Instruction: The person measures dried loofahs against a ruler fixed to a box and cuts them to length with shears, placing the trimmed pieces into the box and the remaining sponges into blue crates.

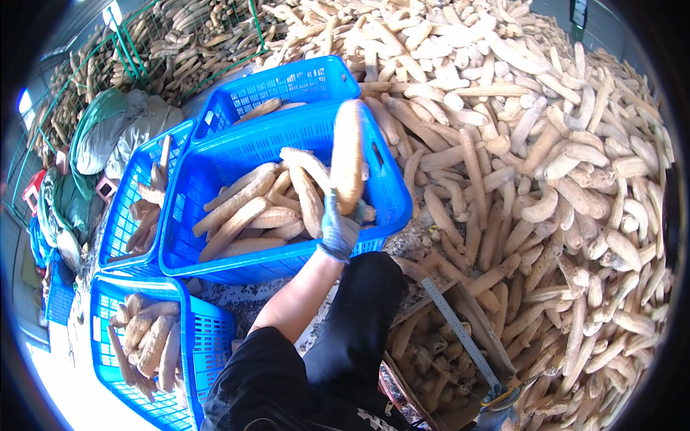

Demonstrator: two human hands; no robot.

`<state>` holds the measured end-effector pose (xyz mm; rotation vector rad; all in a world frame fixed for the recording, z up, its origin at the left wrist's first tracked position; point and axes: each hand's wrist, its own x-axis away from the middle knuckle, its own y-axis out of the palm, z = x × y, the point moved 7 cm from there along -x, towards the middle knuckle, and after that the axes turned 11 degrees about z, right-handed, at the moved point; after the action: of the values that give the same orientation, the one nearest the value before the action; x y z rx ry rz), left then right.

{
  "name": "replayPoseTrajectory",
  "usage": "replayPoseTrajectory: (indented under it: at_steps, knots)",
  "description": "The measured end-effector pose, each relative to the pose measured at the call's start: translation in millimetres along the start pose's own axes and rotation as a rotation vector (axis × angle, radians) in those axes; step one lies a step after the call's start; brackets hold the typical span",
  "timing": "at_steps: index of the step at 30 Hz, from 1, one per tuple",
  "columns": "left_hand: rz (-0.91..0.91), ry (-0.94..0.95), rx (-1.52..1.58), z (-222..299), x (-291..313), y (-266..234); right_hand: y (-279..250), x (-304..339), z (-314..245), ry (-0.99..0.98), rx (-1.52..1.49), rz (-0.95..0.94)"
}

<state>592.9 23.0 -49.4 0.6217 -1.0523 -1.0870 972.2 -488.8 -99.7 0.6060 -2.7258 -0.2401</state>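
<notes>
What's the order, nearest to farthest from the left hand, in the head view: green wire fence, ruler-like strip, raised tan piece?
1. Raised tan piece: in the left hand, above the big blue crate.
2. Ruler-like strip: to that hand's right, lower in the picture.
3. Green wire fence: far back, toward the upper left.

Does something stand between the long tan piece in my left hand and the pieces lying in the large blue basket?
Nothing visible does: the left hand holds the long tan piece over the open-topped large blue basket, and the pieces inside lie uncovered.
</notes>
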Motion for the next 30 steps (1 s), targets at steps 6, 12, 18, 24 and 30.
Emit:
replayPoseTrajectory:
  at_steps: [6, 12, 18, 24, 30]
  knots:
    - [-0.143, 0.195, 0.193, 37.8, -50.0, -41.8, -31.0, -26.1, 32.8, -0.039, 0.355, 0.03]
    - [-0.417, -0.15, -0.166, -8.4, -14.7, -8.7, 40.6, -39.1, -4.1, 0.106, -0.133, 0.203]
    - [-0.49, -0.34, -0.486, -154.3, 82.0, 110.8, 38.6, -130.7, -61.2, -0.506, 1.428, 0.286]
    - [-0.528, -0.382, -0.758, -232.3, 97.5, 107.4, 139.3, -222.3, -17.0, -0.726, 2.166, -0.162]
    - [-0.503, -0.354, -0.878, -238.2, 94.2, 104.8, 168.5, -288.4, 117.5, -1.45, 2.448, -0.326]
